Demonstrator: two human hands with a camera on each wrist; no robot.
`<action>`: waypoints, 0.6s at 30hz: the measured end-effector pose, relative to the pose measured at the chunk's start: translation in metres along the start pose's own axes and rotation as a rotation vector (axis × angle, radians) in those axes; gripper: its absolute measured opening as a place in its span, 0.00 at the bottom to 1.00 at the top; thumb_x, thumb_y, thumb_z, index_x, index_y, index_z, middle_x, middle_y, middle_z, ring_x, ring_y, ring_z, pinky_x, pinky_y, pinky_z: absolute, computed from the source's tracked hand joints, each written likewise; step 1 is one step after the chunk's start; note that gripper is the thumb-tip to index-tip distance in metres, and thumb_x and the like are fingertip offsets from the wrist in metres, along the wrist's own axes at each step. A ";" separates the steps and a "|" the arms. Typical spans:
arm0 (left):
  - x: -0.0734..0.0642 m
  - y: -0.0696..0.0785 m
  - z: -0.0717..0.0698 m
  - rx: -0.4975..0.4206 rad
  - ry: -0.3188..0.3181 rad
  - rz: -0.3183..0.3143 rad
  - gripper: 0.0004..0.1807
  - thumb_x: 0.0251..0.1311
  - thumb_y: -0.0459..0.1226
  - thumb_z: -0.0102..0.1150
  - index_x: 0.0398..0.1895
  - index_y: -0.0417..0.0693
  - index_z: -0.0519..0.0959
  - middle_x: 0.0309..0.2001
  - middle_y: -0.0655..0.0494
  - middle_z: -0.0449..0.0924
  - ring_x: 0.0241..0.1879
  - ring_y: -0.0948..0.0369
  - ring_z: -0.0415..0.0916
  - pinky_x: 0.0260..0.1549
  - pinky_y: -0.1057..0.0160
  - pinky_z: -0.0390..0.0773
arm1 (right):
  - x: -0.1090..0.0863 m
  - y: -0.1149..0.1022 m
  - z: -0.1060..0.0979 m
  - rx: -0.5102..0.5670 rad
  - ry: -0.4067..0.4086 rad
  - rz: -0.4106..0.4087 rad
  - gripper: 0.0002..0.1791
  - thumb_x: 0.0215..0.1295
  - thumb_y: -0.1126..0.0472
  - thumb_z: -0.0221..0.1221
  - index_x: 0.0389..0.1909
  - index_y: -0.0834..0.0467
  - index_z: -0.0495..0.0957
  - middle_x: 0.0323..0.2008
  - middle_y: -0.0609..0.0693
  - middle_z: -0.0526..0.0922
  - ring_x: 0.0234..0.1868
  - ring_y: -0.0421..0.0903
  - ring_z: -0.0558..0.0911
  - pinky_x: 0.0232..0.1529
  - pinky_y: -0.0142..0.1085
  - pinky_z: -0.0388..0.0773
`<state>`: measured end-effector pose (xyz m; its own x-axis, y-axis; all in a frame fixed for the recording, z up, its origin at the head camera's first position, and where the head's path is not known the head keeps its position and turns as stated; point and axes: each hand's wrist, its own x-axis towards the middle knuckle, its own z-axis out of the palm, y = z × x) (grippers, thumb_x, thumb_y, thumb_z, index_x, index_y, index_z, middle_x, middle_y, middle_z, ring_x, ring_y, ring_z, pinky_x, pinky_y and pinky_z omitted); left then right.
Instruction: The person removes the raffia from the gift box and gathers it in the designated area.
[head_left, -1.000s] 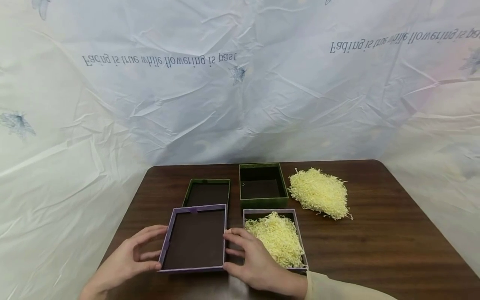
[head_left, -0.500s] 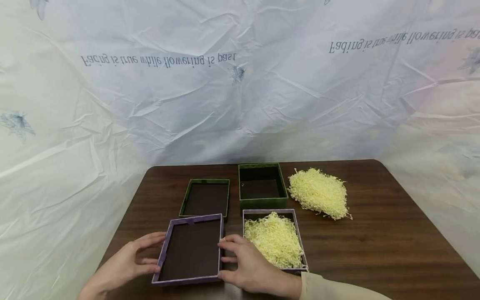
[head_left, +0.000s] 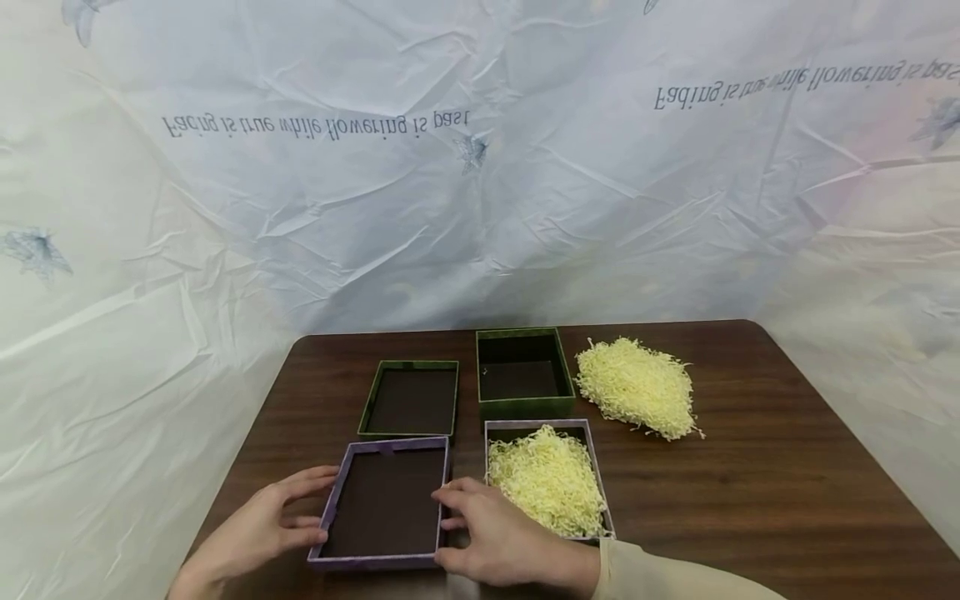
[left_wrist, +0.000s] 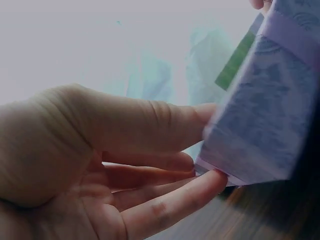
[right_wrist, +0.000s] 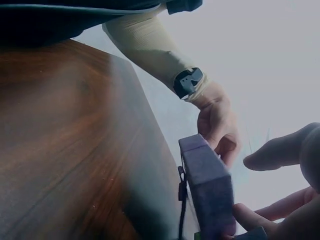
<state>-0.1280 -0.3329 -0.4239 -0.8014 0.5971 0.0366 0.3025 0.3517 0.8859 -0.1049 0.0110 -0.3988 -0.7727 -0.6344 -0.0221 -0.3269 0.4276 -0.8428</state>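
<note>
Shallow purple cardboard lid with dark inner face sits lower centre-left of frame, hollow side up; left hand grasps its left edge, right hand its right edge; cannot tell whether it touches the brown wood-grain tabletop; deep purple cardboard box, lower centre, is heaped with pale-yellow shredded paper; filling there looks done, cover not yet on; deep green cardboard box, centre, unfilled; shallow green cardboard lid off, to its left; loose pale-yellow mound right of it; judged left: green filling, both coverings.

Edges: purple lid's far rim just beside green lid's near rim; right-hand fingers occupy the gap toward purple box; widest room lies lower right.
</note>
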 end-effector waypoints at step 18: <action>0.014 0.017 0.007 0.519 0.148 -0.227 0.37 0.47 0.46 0.75 0.60 0.40 0.75 0.62 0.44 0.75 0.59 0.42 0.74 0.54 0.42 0.76 | 0.000 0.006 -0.006 0.065 -0.023 -0.051 0.30 0.61 0.59 0.64 0.64 0.61 0.70 0.64 0.57 0.71 0.49 0.38 0.84 0.50 0.24 0.80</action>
<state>-0.1300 -0.3136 -0.4113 -0.9280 0.3714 -0.0299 0.2983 0.7886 0.5377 -0.1102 0.0168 -0.4009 -0.7432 -0.6690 0.0102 -0.3292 0.3523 -0.8761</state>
